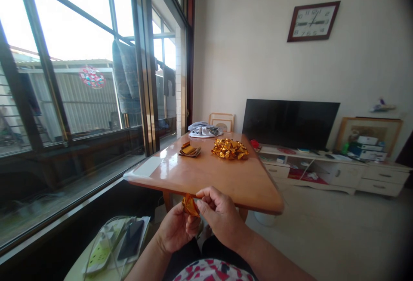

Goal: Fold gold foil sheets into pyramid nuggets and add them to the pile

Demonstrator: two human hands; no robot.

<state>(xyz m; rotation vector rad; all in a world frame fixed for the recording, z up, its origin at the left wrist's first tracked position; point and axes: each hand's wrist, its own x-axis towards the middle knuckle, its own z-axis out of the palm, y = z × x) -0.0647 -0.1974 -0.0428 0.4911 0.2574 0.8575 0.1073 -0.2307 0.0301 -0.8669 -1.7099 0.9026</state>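
Observation:
Just in front of the table's near edge, my left hand grips a folded piece of gold foil paper between thumb and fingers. My right hand is closed, with thumb and index finger pinching at the right edge of the same piece. On the wooden table beyond lies a heap of folded gold foil pieces. To its left sits a small stack of flat gold paper sheets.
Folded cloth lies at the table's far end. At my lower left, a stool bears a power strip with cables and a phone. A television stands on a low cabinet. Windows line the left side.

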